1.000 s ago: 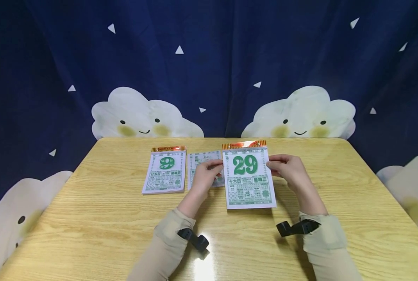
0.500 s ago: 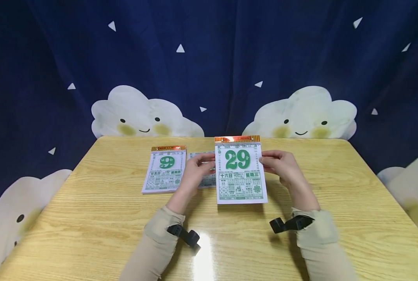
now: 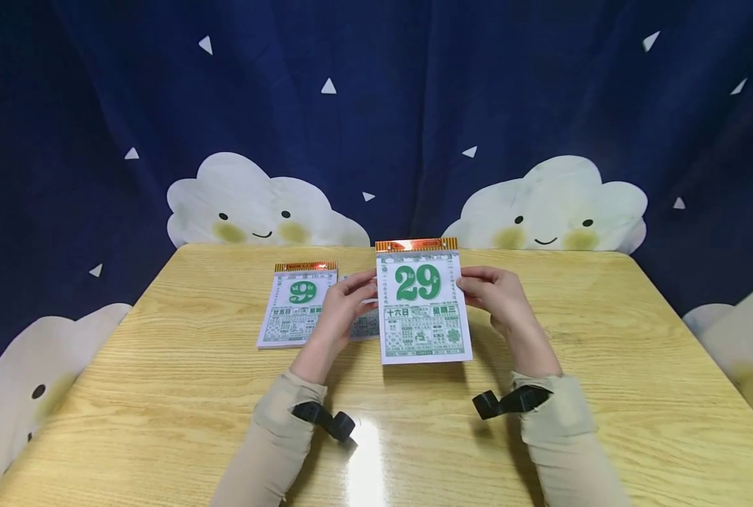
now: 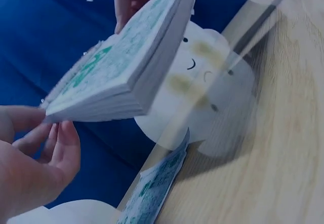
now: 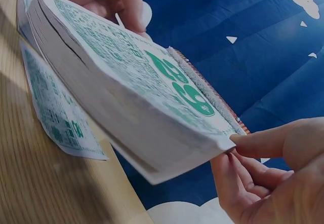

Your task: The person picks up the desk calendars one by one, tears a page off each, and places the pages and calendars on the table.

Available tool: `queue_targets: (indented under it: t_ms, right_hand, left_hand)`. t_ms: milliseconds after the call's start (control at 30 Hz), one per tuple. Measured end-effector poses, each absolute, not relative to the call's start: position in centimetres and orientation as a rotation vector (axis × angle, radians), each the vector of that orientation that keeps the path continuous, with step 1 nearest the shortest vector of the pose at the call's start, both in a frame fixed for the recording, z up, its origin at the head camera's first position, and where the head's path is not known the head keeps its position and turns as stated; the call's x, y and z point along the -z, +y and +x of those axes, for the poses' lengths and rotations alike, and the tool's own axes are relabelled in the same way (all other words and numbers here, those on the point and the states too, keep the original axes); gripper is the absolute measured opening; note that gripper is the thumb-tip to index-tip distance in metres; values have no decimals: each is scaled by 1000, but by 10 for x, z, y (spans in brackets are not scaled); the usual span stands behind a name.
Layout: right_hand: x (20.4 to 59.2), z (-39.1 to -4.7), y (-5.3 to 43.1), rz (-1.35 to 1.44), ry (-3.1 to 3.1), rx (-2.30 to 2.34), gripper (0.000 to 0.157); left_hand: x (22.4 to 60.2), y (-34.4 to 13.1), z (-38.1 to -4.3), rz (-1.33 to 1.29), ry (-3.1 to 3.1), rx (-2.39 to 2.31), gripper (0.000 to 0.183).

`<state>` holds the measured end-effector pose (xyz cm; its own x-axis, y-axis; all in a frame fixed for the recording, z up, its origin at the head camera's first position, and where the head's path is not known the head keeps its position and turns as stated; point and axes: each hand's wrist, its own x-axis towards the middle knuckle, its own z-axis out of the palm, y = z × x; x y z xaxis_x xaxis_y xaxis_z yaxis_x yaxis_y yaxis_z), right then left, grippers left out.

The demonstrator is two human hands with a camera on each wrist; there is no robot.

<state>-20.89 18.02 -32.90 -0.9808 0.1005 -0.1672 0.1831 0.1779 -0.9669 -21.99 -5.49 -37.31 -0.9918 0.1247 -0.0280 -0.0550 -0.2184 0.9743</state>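
Left hand (image 3: 338, 310) and right hand (image 3: 502, 299), each barely parted, pinch opposite side edges of the green-printed "29" tear-off calendar (image 3: 424, 310) between them above the tabletop (image 3: 604, 331), presumably balancing its weight.

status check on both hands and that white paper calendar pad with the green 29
Left hand, right hand pinching opposite sides of calendar pad. Calendar pad held above pale wooden table. Nothing seen blocking; green-printed paper sheet partly hidden behind.
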Motion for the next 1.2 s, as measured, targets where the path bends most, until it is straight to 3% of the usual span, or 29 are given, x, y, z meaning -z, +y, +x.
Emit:
queue_targets:
  t_ms: [433, 1200]
  right_hand:
    - [319, -213, 174, 248, 2330, 2047, 38]
    - [339, -212, 166, 63, 2474, 2059, 34]
  left_hand:
    - [374, -71, -221, 464, 1585, -2355, 57]
    - [389, -73, -219, 466, 1311, -2399, 53]
